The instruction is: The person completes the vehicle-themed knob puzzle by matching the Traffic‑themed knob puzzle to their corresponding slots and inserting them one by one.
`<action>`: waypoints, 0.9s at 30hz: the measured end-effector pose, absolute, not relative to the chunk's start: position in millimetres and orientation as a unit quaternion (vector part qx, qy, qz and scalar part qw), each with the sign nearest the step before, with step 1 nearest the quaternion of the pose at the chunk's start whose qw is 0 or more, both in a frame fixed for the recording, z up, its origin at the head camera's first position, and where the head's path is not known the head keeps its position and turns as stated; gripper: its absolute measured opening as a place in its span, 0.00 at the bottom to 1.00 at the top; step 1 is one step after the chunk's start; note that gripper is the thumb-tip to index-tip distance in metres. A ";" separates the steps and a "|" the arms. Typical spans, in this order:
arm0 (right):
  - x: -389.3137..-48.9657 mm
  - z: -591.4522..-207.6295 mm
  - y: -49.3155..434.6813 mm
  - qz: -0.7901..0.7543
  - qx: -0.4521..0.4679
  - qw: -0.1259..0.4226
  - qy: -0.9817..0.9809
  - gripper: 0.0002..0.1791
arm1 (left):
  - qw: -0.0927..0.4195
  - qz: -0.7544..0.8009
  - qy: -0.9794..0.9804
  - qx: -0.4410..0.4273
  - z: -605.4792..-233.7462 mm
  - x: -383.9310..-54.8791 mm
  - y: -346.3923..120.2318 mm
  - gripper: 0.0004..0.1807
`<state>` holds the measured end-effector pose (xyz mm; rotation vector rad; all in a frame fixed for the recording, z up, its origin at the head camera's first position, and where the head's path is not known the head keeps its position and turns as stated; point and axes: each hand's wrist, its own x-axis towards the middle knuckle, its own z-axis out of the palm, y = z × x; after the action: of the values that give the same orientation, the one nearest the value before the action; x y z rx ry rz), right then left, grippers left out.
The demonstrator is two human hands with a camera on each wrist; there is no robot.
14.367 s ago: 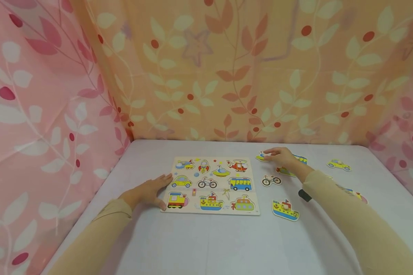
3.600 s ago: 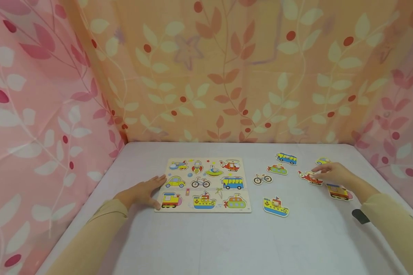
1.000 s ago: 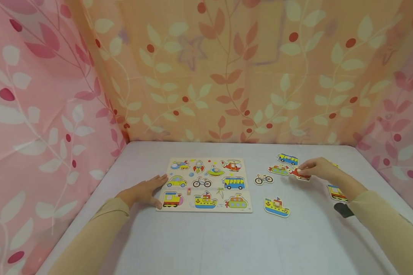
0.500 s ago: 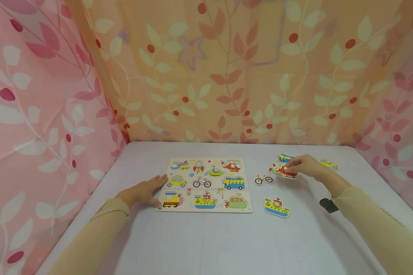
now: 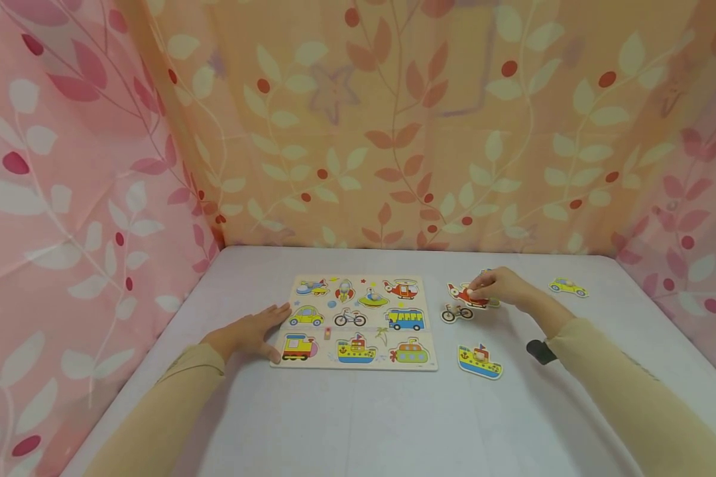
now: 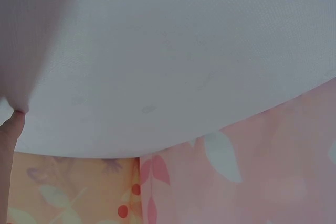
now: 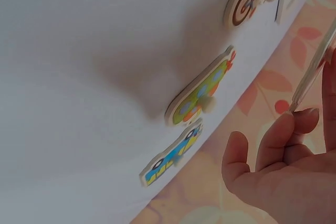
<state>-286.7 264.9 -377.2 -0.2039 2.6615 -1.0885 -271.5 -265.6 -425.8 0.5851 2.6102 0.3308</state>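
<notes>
My right hand pinches the red helicopter piece by its knob, holding it up over the table close behind the bicycle piece. In the right wrist view the helicopter piece shows edge-on at the fingertips, off the tabletop. My left hand rests with spread fingers at the left edge of the wooden puzzle board. Knobbed airplane, rocket and flying saucer pieces sit in the board. Its helicopter spot shows a printed picture without a knob.
Right of the board lie a ship piece and a yellow car piece. A submarine piece and a bus piece lie under the right hand. A dark object shows by the right sleeve. Patterned curtains enclose the table.
The flying saucer piece has gone from the table into the board. The right hand has since taken the helicopter piece from the right and carried it left. The left hand stays at the board.
</notes>
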 end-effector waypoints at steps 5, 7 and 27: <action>-291.7 -377.5 250.8 -0.369 -0.062 0.133 0.918 0.17 | 0.214 0.119 0.942 0.229 -422.8 -270.9 -266.0 0.61; -293.5 -377.8 245.8 -0.371 -0.065 0.133 0.917 0.16 | 0.211 0.120 0.940 0.239 -422.0 -270.5 -266.2 0.61; -307.8 -385.6 212.3 -0.387 -0.060 0.145 0.909 0.15 | 0.209 0.118 0.941 0.238 -422.7 -269.7 -265.5 0.61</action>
<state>-307.8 212.3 -385.6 -0.1722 2.6185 -1.1156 -269.7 -265.5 -422.7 0.6624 2.6177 0.3291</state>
